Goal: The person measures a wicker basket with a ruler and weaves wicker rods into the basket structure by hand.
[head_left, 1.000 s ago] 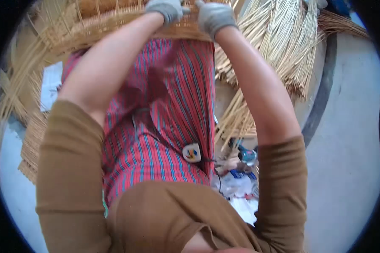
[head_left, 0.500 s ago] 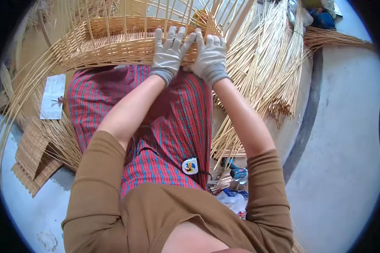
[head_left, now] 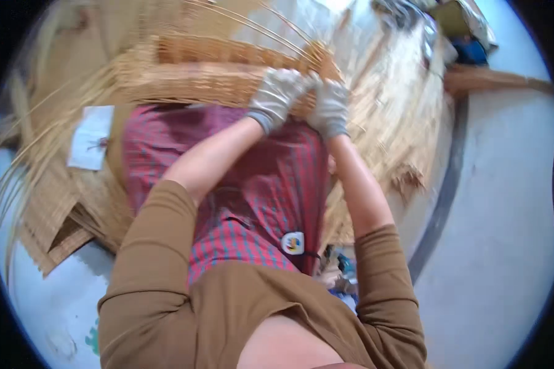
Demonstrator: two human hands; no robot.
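An unfinished wicker basket lies across my lap, its long woven side toward me and loose stakes rising from it. My left hand, in a pale glove, is closed at the near wall by the right end, fingers bent toward the other hand. My right hand, gloved too, is wrapped over the basket's right corner. The two hands nearly touch. Motion blurs the fingertips, and any single strand between them cannot be made out.
A large pile of cane strands spreads to the right. A white paper lies at left, near a woven mat piece. A tape measure rests on the checked cloth over my lap.
My left hand has closed up from stretched fingers and drawn nearer the right hand. The stakes and basket are blurred by motion, and the whole view has shifted slightly.
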